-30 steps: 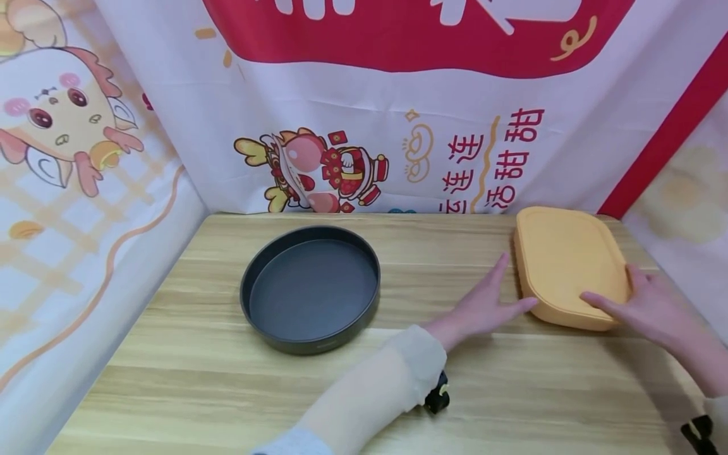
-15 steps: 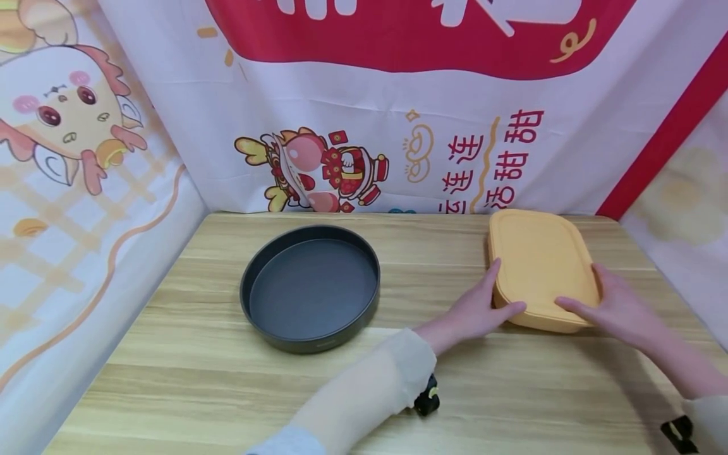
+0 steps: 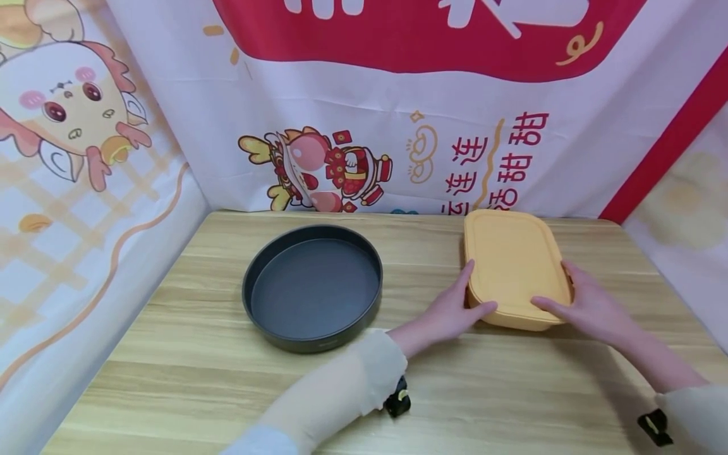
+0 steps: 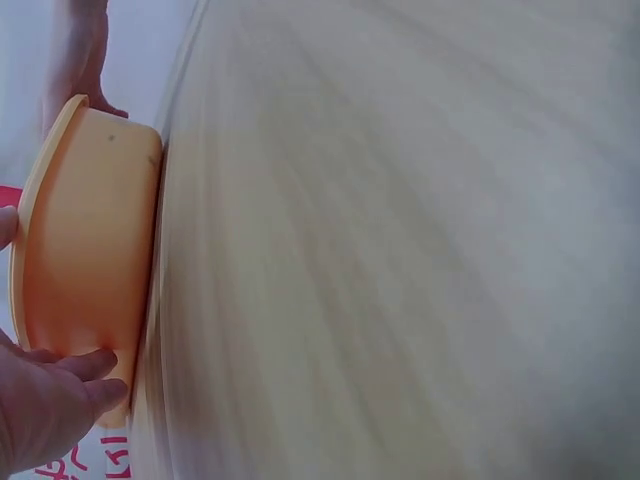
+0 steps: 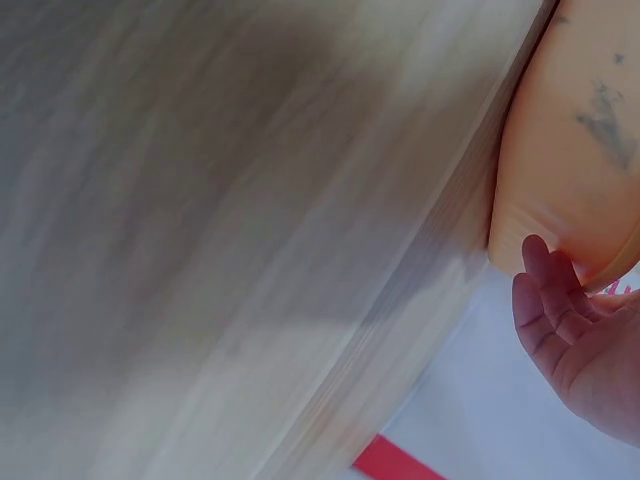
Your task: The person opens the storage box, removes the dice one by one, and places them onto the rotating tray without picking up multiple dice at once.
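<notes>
A yellow-orange lidded box [image 3: 517, 262] with rounded corners sits on the right half of the table, near the back. My left hand [image 3: 446, 313] holds its left side, thumb at the front corner and fingers along the wall. On the opposite side my right hand [image 3: 594, 309] grips the box, its thumb lying over the lid and its fingers mostly hidden behind the edge. In the left wrist view, fingertips press the box wall [image 4: 95, 230] low down, close to the table. Grey smudges mark the box side [image 5: 570, 130] in the right wrist view.
A round dark grey baking pan [image 3: 315, 291] stands left of the box on the wood-grain table [image 3: 483, 392]. A printed cloth [image 3: 364, 95] hangs along the back edge, with more cloth [image 3: 57, 253] at the left side.
Both hands and the yellow-orange box have moved left across the table, nearer to the pan. My left hand now meets the box's left side. The pan stays put.
</notes>
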`<state>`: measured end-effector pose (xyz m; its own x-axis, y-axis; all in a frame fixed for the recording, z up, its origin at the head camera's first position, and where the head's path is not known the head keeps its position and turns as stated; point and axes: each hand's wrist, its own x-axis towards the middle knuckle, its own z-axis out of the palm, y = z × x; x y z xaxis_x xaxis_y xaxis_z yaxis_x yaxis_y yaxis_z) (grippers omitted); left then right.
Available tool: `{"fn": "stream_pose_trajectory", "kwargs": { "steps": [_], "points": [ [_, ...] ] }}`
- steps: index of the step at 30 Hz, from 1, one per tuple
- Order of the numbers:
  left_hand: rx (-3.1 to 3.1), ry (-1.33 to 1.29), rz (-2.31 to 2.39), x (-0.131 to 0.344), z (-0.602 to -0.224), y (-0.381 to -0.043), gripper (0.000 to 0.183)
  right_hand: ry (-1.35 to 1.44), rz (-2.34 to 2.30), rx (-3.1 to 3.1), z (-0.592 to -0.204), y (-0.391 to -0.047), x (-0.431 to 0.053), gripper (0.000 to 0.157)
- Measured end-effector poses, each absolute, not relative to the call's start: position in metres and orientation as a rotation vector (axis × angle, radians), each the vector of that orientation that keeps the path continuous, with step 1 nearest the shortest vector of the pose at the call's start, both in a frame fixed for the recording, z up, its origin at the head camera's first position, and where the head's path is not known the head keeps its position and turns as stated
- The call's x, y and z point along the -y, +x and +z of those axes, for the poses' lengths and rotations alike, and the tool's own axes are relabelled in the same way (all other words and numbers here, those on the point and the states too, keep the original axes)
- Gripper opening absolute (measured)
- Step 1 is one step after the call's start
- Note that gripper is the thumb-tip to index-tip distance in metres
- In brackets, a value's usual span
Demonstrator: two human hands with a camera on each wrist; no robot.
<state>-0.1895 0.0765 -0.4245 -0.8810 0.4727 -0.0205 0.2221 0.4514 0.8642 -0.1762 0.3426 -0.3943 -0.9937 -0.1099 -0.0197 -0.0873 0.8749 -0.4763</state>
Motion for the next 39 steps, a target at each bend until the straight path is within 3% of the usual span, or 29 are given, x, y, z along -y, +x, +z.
{"fn": "stream_pose_trajectory", "kwargs": {
  "steps": [15, 39],
  "points": [
    [-2.383, 0.428, 1.535, -0.040, -0.419, -0.181, 0.086, -0.235, -0.727, -2.985, -0.393, -0.183, -0.307, 0.111],
    [-2.353, 0.439, 1.562, 0.016, -0.412, -0.167, 0.087, -0.426, -0.728, -3.001, -0.392, -0.178, -0.265, 0.103]
  ]
}}
